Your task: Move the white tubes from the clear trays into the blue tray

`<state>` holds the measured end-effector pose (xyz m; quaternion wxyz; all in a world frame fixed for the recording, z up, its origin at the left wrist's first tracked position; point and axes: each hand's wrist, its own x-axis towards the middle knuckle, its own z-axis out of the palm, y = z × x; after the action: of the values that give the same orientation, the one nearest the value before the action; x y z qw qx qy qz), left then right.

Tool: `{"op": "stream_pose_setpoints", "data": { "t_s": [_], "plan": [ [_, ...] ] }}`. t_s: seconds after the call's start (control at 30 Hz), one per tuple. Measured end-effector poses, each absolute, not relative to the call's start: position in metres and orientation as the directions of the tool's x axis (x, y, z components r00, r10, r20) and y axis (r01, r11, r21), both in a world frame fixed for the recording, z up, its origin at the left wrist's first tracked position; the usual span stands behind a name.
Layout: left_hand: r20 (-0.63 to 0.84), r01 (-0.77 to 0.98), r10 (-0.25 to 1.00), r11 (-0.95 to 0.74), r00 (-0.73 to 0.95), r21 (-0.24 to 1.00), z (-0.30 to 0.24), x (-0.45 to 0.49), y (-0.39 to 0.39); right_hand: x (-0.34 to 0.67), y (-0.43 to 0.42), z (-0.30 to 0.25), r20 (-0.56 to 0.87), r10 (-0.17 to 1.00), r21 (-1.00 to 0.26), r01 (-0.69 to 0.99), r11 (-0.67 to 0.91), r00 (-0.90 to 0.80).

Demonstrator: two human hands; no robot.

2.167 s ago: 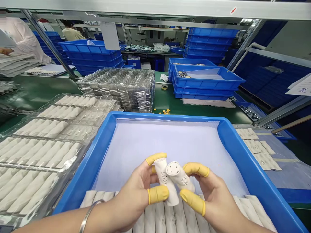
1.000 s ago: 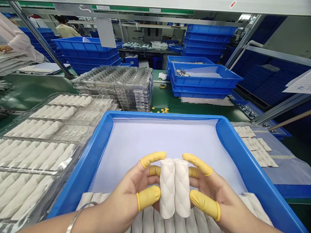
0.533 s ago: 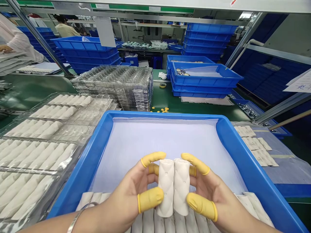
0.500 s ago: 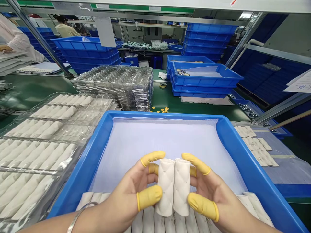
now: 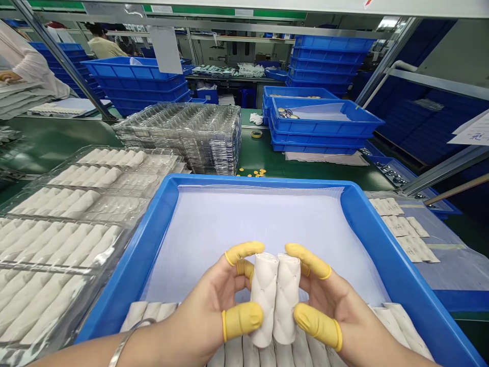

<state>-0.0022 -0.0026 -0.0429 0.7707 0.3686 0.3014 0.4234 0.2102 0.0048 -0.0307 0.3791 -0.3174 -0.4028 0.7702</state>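
Two white rolled cloth-like pieces stand side by side between my hands, above a blue tray (image 5: 351, 204). My left hand (image 5: 225, 300), in yellow finger cots, grips the left white roll (image 5: 264, 300) between thumb and fingers. The right white roll (image 5: 287, 300) is gripped the same way by my right hand (image 5: 324, 300), also in yellow finger cots. Both rolls are nearly upright, and their spiral ends face up. Below them, a row of white rolls (image 5: 267, 354) lies along the tray's near side, partly hidden by my hands. A white liner sheet (image 5: 260, 219) covers the tray's bottom.
Clear plastic trays (image 5: 126, 181) with white rolls lie at left. Behind stand a stack of clear trays (image 5: 183, 132) and blue bins (image 5: 324, 122). Flat white pieces (image 5: 405, 229) lie at right. Yellow finger cots (image 5: 257, 174) are scattered beyond the tray. A co-worker's sleeve (image 5: 30, 66) shows far left.
My hands have shifted slightly down, the left one also a little right. The two rolls have tilted so their spiral top ends show more, with a small gap between their tops.
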Motion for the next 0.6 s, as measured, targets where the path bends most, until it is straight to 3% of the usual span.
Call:
{"op": "stream_pose_setpoints", "data": {
  "t_s": [0.3,0.6],
  "plan": [
    [-0.127,-0.520,0.844,0.433,0.522,0.737,-0.0352,-0.0010,0.0003,0.2092,0.0049,-0.0253,-0.234,0.812,-0.817,-0.345,-0.462,-0.535],
    [-0.195,-0.470,0.852,0.443,0.485,0.763,-0.0403,0.0012,-0.0035,0.2066,0.0062,-0.0267,-0.214,0.822,-0.838,-0.333,-0.432,-0.528]
  ]
}}
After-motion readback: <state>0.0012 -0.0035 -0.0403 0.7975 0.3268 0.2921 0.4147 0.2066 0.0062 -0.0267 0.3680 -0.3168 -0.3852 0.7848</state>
